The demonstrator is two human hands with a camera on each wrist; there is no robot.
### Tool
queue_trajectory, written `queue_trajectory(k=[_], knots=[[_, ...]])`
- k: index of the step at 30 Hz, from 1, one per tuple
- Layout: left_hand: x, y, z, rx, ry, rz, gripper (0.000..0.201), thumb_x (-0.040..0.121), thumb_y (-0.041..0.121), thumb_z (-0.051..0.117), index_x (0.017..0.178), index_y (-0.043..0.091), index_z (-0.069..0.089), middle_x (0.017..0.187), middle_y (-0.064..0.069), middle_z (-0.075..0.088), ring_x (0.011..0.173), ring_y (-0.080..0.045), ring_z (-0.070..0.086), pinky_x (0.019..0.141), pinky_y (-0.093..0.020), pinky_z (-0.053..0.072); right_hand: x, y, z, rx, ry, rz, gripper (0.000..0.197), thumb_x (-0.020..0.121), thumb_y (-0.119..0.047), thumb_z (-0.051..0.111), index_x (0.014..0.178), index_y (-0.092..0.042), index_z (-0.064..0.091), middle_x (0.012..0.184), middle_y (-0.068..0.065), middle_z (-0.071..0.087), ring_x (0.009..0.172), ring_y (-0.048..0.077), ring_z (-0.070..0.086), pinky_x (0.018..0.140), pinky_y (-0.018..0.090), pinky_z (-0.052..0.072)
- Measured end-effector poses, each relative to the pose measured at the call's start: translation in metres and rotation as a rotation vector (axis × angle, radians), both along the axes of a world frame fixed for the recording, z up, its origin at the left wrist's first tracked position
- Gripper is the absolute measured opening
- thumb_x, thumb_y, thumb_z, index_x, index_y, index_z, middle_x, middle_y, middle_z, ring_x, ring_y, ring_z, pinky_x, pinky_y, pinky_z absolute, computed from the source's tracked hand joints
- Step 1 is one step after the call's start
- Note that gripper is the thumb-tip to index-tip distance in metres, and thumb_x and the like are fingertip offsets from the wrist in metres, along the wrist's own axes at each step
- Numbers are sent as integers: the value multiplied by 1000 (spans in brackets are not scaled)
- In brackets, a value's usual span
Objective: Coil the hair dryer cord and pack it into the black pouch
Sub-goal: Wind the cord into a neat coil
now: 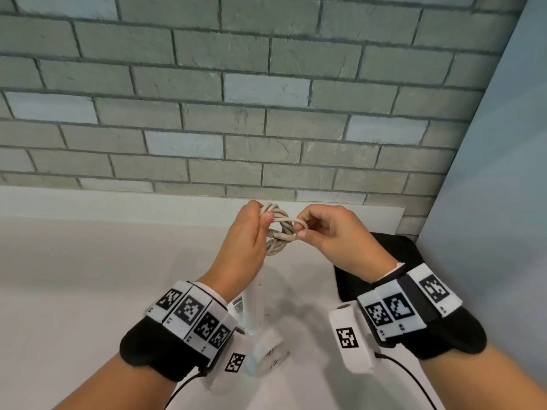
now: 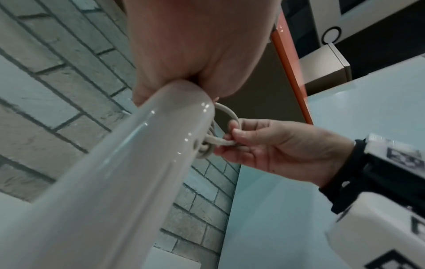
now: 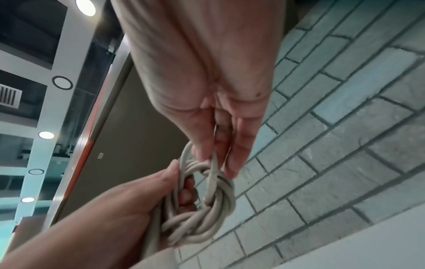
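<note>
Hanging below the raised hands, close to the wearer, the white hair dryer (image 1: 260,329) dangles with its handle upright and its vented head low, between the two banded wrists and above the near part of the white worktop (image 1: 88,276). In the left wrist view its glossy handle fills the middle of the picture, and the cord leaves the handle's end right beside the coil.

Further out, both hands meet over the middle of the worktop. The left hand (image 1: 247,235) has its fingers curled round one side of the coiled beige cord (image 1: 279,232), thumb pressed on top of the strands; in the right wrist view its fingertips show through the middle of the ring. The right hand (image 1: 334,235) pinches a single strand at the opposite side of the coil between thumb and forefinger, the other fingers loosely bent behind. In the right wrist view that strand runs across the bundle of loops, and the loops lie wound together in a tight round ring, held clear of the worktop.

Beyond the right wrist, the black pouch (image 1: 396,255) lies flat on the worktop near its far right corner, partly hidden by the right forearm and wrist band; whether its mouth is open cannot be told.

Behind everything, a wall of grey and pale blue bricks (image 1: 266,99) rises from the far edge of the worktop, and a plain pale panel (image 1: 503,173) closes off the right side.
</note>
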State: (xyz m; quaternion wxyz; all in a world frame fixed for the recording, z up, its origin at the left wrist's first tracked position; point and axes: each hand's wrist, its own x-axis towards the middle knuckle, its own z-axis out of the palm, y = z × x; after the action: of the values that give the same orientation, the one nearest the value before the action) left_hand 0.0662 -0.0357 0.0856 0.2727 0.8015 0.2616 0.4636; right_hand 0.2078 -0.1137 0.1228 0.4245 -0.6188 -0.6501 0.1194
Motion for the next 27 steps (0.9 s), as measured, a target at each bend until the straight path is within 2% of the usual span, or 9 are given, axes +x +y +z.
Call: queue_trajectory(k=[3, 6, 8, 12, 14, 17, 19, 22, 27], knots=[[3, 0, -2, 74, 30, 10, 25, 96, 30, 29, 87, 10, 42, 88, -7, 48, 80, -20, 48, 67, -19, 37, -8, -2, 5, 51, 200, 41, 10, 84, -1, 57, 90, -4, 65, 75, 15, 63, 65, 18, 60, 63, 27, 53], [5, 0, -3, 132, 51, 31, 27, 96, 31, 27, 87, 10, 41, 83, -2, 44, 78, -22, 45, 65, -23, 36, -16, -2, 12, 30, 386, 88, 13, 89, -2, 51, 90, 4, 62, 72, 13, 59, 55, 9, 56, 54, 15, 47], [5, 0, -2, 133, 54, 41, 25, 96, 30, 27, 84, 12, 39, 79, 4, 40, 76, -20, 44, 63, -20, 34, -18, -2, 12, 14, 535, 94, 18, 91, -4, 46, 83, 3, 61, 69, 7, 59, 53, 8, 51, 51, 16, 44], [4, 0, -2, 113, 53, 49, 18, 96, 27, 29, 87, 15, 38, 86, 3, 34, 73, 0, 41, 67, -6, 35, -19, -1, 3, 18, 800, 70, 33, 95, -11, 40, 95, 20, 53, 56, -5, 55, 54, 12, 43, 52, 21, 38], [4, 0, -2, 114, 45, 51, 16, 96, 26, 29, 87, 15, 37, 87, 5, 31, 72, 6, 40, 69, -3, 35, -20, -1, 1, 59, 835, 52, 33, 96, -13, 38, 97, 16, 55, 58, 1, 45, 53, 12, 38, 52, 23, 35], [5, 1, -1, 107, 51, 70, 16, 96, 23, 32, 83, 14, 36, 80, 6, 36, 68, -3, 42, 64, -7, 36, -22, -3, 2, 105, 909, 116, 28, 96, -15, 37, 107, -1, 59, 63, 0, 41, 55, 8, 41, 58, 23, 36], [4, 1, 0, 46, 22, 62, 21, 96, 22, 34, 76, 18, 34, 68, 6, 43, 58, -6, 42, 54, -10, 36, -23, -5, 0, 114, 874, 193, 27, 93, -14, 42, 116, -7, 53, 70, -1, 50, 61, 6, 49, 61, 22, 41], [2, 0, 0, 15, -26, 64, 30, 96, 21, 35, 67, 28, 27, 59, 6, 42, 50, -5, 43, 48, -13, 34, -22, -6, -8, 50, 571, 118, 23, 91, -14, 47, 112, -8, 53, 81, -3, 65, 73, 4, 58, 63, 21, 45], [-2, -1, 1, -1, -23, 41, 26, 95, 28, 35, 69, 28, 31, 60, 8, 37, 52, -8, 35, 49, -17, 32, -13, -11, -11, 144, 493, -5, 20, 95, -17, 41, 86, -8, 57, 58, -2, 53, 56, 9, 51, 53, 19, 43]])
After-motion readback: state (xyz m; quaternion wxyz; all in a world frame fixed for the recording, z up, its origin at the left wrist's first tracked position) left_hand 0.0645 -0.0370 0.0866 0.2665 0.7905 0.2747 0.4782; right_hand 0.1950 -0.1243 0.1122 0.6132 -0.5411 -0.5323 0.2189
